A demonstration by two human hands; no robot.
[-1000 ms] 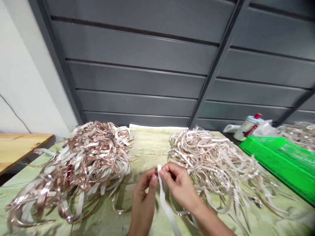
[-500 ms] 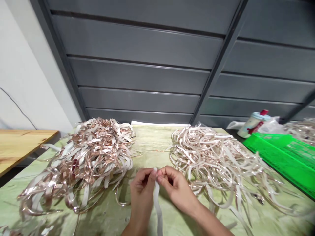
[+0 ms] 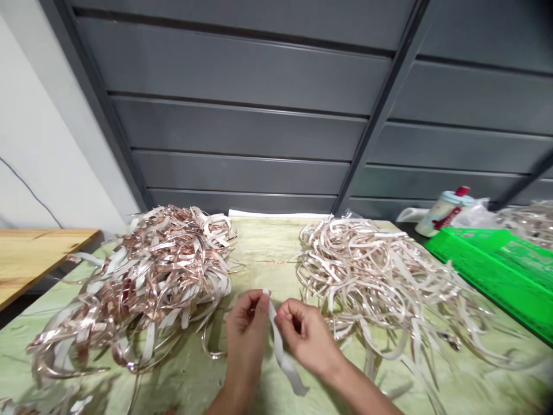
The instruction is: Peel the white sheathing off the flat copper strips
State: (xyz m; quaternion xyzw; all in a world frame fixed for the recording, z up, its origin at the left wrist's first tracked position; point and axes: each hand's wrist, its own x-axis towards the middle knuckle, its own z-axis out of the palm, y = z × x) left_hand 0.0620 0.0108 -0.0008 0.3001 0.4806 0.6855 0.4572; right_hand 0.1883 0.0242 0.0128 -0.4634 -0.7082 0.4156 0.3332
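Observation:
Near the front middle of the table, my left hand (image 3: 247, 334) pinches the upper end of a white strip (image 3: 279, 349), which hangs down and curls to the right. My right hand (image 3: 309, 337) is just right of the strip, thumb and forefinger pressed together; whether anything small is between them is hidden. To the left lies a big tangled pile of shiny rose-gold and white strips (image 3: 173, 265). Another tangled pile of paler strips (image 3: 367, 271) lies to the right.
A green plastic basket (image 3: 496, 276) stands at the right, with a lidded cup (image 3: 444, 212) and clear plastic bag (image 3: 473, 214) behind it. A wooden surface (image 3: 38, 248) is at the left. Grey panels rise behind the green table (image 3: 268, 239).
My hands have moved apart slightly, and my right hand is now off the strip's top end. The strip's lower end has swung up and to the right.

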